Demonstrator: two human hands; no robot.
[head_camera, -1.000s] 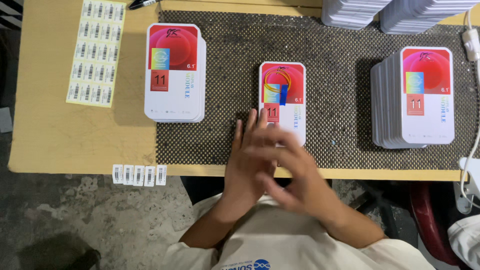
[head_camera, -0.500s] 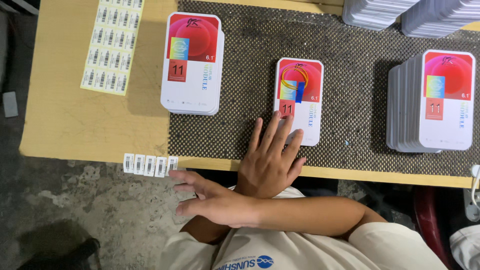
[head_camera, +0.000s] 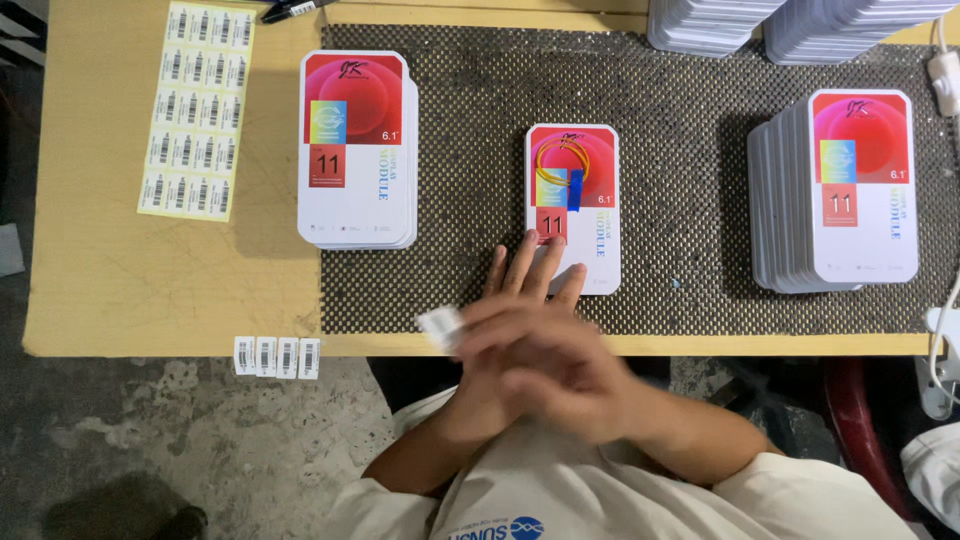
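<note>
White small label (head_camera: 440, 325), blurred, sits at the fingertips of our right hand (head_camera: 545, 365), which crosses over in front of our left hand (head_camera: 525, 290). Pinched between the fingers as far as we can see, but motion blur smears the grip, so we cannot tell for sure how tightly it closes. Left hand lies flat, fingers spread apart and holding nothing, fingertips touching the lower end of the middle box (head_camera: 573, 205). That box is a flat white pack with a red top panel, lying alone on the dark mesh mat (head_camera: 680, 150), with a rubber band and a blue tape strip on it. Label hovers at the front edge of the mat, just left of the middle box. Left stack of same boxes (head_camera: 358, 150) stands well apart on the mat's left end; right stack (head_camera: 850, 190) at the right end. Sticker sheet (head_camera: 197, 110) on the bare wooden table (head_camera: 120, 280). Short strip of labels (head_camera: 278, 356) hangs at the table's front edge. Grey tray stacks (head_camera: 800, 20) at top.
</note>
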